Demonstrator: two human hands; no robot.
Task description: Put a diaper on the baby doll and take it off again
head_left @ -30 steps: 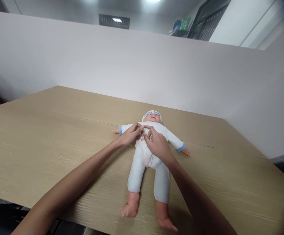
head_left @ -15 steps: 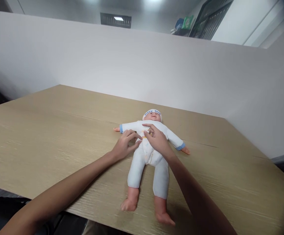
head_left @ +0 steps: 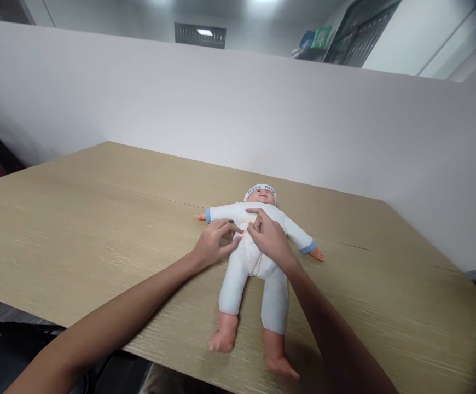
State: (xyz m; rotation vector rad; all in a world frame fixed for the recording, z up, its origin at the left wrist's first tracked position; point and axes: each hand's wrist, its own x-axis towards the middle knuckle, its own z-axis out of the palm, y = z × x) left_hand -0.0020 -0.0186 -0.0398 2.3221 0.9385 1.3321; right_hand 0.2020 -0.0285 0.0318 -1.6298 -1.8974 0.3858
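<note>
Left hand [head_left: 212, 247] sits at the doll's [head_left: 254, 257] side, fingers pinching the white suit at the chest. The doll lies face up, mid-table [head_left: 77, 219], feet toward the person. Right hand [head_left: 268, 238] rests on its torso, fingertips nipping the same cloth.
</note>
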